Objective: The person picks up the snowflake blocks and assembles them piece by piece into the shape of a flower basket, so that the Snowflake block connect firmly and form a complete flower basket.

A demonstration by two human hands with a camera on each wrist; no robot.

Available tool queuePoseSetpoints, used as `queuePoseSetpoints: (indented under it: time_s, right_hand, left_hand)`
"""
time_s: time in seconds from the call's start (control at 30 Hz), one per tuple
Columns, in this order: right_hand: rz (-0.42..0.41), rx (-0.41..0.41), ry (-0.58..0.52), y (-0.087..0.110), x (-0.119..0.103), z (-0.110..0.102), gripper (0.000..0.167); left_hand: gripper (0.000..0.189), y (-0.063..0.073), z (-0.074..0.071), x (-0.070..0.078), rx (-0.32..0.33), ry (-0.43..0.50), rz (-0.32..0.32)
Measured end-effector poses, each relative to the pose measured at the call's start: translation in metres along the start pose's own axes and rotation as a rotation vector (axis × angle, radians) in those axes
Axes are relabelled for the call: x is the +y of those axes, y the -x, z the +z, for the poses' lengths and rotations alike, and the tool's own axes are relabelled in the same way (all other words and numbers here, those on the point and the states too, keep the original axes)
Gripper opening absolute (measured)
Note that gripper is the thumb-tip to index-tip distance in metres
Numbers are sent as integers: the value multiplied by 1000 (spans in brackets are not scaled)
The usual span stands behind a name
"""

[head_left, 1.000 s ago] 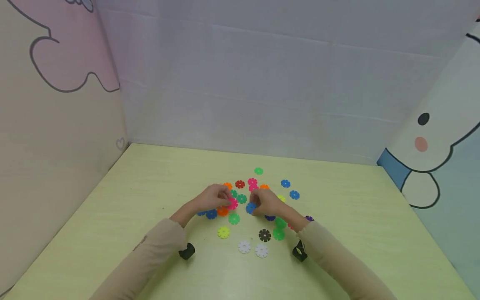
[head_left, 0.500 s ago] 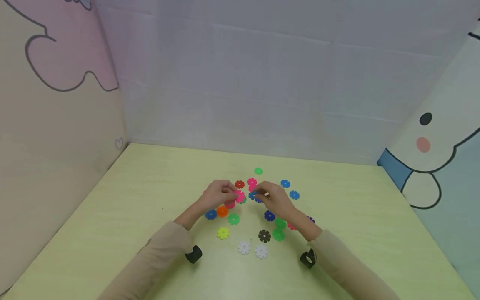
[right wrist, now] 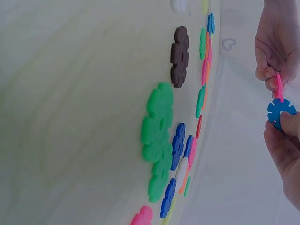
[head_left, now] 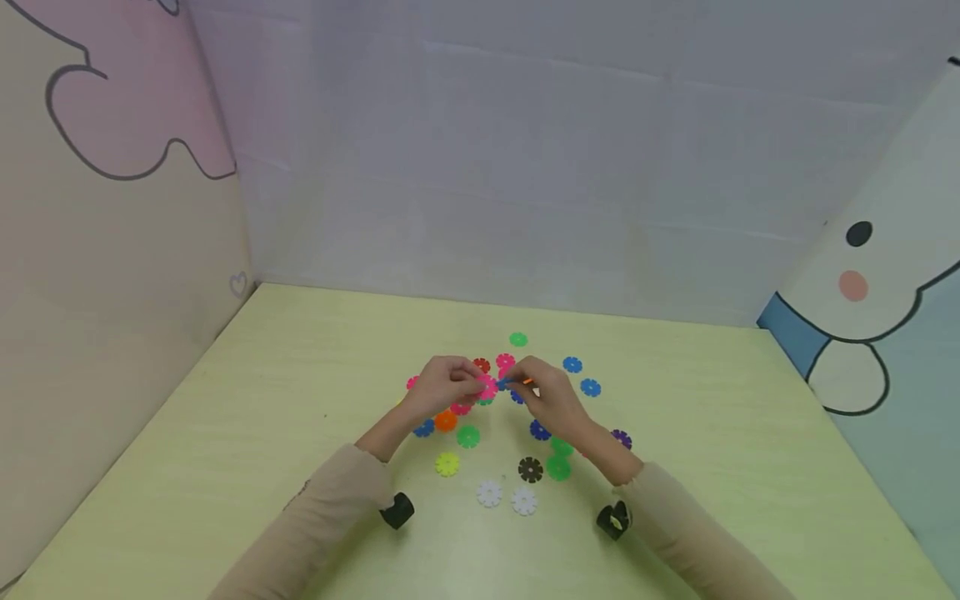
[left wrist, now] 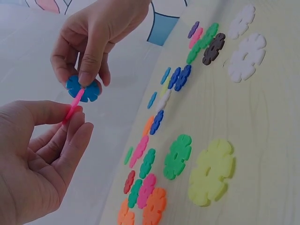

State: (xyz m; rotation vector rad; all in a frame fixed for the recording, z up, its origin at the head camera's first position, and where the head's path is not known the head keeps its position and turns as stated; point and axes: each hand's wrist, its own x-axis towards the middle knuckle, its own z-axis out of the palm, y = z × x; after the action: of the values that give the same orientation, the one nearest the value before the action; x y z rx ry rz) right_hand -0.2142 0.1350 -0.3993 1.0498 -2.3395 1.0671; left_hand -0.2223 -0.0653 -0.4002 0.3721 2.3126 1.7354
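Observation:
My left hand (head_left: 446,389) pinches a pink notched plastic disc, a snowflake building piece (left wrist: 75,103), between thumb and fingers. My right hand (head_left: 547,398) pinches a blue snowflake disc (left wrist: 88,90) by its edge. Both hands are above the table, fingertips close together. In both wrist views the pink disc is seen nearly edge-on and its rim meets the notched rim of the blue one, the two standing crosswise. Part of the blue disc is hidden behind the right thumb (right wrist: 291,123).
Flat on the pale table (head_left: 322,500) lie several more discs, among them a yellow disc (head_left: 447,464), a brown disc (head_left: 530,469), white discs (head_left: 490,493) and a green disc (head_left: 558,467). A wall (head_left: 480,167) stands behind, with printed side panels left and right.
Both hands have moved closer together and slightly away from the body. The pink and blue discs, apart one second ago, now meet at their edges. The blue disc has turned edge-on in the head view.

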Motion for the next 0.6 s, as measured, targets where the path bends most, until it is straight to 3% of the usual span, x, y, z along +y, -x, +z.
queuePoseSetpoints:
  time_s: [0.47, 0.6]
  right_hand:
    - [-108, 40, 17, 0, -1, -1, 15]
    - [-121, 19, 15, 0, 0, -2, 15]
  left_hand:
    - [16, 4, 7, 9, 42, 36, -32]
    - [15, 4, 10, 10, 57, 47, -45]
